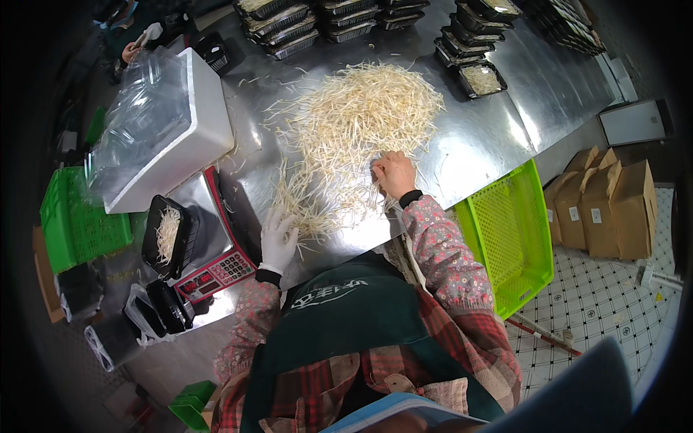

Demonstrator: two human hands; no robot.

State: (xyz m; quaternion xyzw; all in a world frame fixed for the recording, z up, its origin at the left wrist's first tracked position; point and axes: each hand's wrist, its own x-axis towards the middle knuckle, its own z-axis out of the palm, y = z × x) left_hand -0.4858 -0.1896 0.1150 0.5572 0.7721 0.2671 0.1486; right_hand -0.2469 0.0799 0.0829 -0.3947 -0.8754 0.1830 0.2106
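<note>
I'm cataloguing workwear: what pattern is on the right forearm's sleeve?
The sleeve has a floral print, clearest in the head view.

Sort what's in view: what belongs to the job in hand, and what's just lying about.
Part of the job, apparently:
- loose bean sprouts, under the right hand
- black tray holding sprouts
- red scale

Probably just lying about:
- lime-green basket
- green crate at far left
- brown packages on the floor

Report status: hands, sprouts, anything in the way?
Left hand, gloved, at near edge of sprouts; right hand, bare, touching them. Sprouts loose on table. Scale left of hands, not between them.
</note>
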